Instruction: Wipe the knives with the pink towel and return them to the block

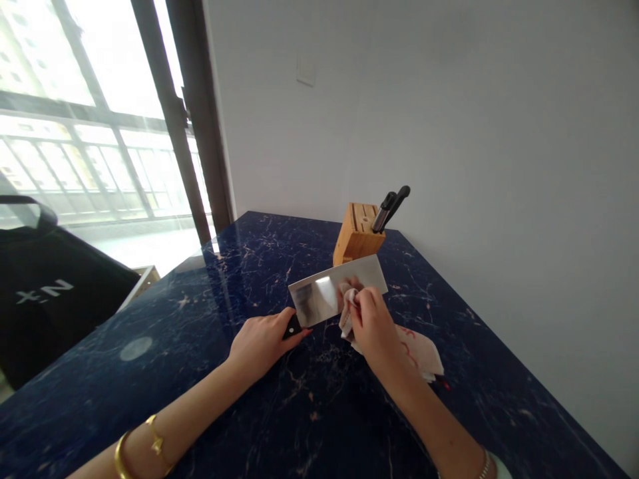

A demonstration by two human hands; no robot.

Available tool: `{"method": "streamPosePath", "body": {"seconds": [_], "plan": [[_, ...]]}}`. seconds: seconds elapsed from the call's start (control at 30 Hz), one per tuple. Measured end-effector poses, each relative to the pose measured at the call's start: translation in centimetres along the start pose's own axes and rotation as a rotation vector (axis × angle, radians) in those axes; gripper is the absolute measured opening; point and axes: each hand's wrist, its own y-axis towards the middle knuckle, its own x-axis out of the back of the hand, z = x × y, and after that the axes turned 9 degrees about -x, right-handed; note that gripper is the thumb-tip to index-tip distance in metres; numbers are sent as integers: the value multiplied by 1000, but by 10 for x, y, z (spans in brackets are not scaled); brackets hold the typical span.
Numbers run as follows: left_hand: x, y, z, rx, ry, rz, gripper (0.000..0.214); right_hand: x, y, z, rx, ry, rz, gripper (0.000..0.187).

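1. one cleaver, here it is, broad blade slanting up to the right, held over the middle of the blue marbled tabletop!
2. left hand: fingers wrapped around the black handle.
3. right hand: fingers pinching a bunched cloth against the shiny blade!
4. by the right forearm, red-patterned white fabric; joined to that cloth? cannot tell.
5. just beyond the blade, a wooden knife block, two dark-ended handles jutting out.
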Motion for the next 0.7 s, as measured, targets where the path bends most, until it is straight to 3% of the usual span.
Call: {"method": "streamPosePath", "body": {"seconds": [0.13,0.33,0.7], "plan": [[1,0,0,0,-9,3,43,6,4,-7,6,-83,-21,9],[1,0,0,-16,-34,5,42,21,16,-37,-125,-176,-232,11],[0,-1,0,-27,5,20,41,8,11,-30,-91,-100,-137,10]]}}
